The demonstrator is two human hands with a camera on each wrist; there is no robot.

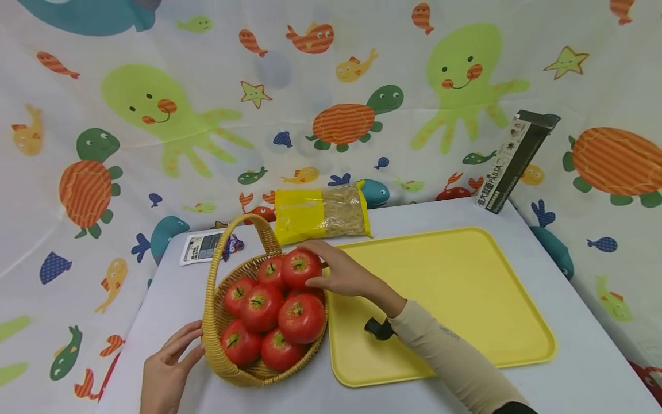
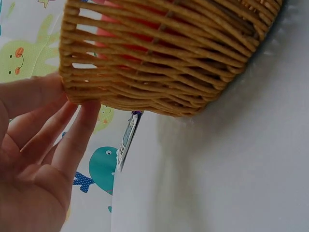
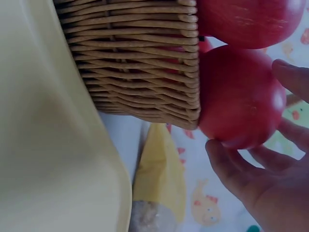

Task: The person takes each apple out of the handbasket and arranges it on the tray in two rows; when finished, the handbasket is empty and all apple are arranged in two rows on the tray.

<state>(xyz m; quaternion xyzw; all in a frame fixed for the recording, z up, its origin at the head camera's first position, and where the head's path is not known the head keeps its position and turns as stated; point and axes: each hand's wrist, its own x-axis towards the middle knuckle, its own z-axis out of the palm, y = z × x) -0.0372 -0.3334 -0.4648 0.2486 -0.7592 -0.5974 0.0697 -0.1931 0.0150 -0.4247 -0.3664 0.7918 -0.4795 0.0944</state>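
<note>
Head view shows a grey table backed by a white curtain printed with green octopuses, striped turtles, fish and stars. On the table's right half lies a large yellow tray. Just left of it, touching its edge, stands a woven wicker basket with an arched handle, heaped with red tomatoes. Behind the basket lies a yellow-and-clear bag of pasta; its print is too blurred to read. A tall dark box leans against the curtain at the far right corner, and the word PASTA can be read along its side. A small white packet with dark print, unreadable, lies at the far left. The right hand, in a beige sleeve, curls its fingers around the topmost tomato at the far side of the heap, grasping it; the right wrist view shows fingers and thumb wrapped about the fruit above the basket rim. The left hand rests with straight fingers against the basket's near left wall, gripping nothing.
</note>
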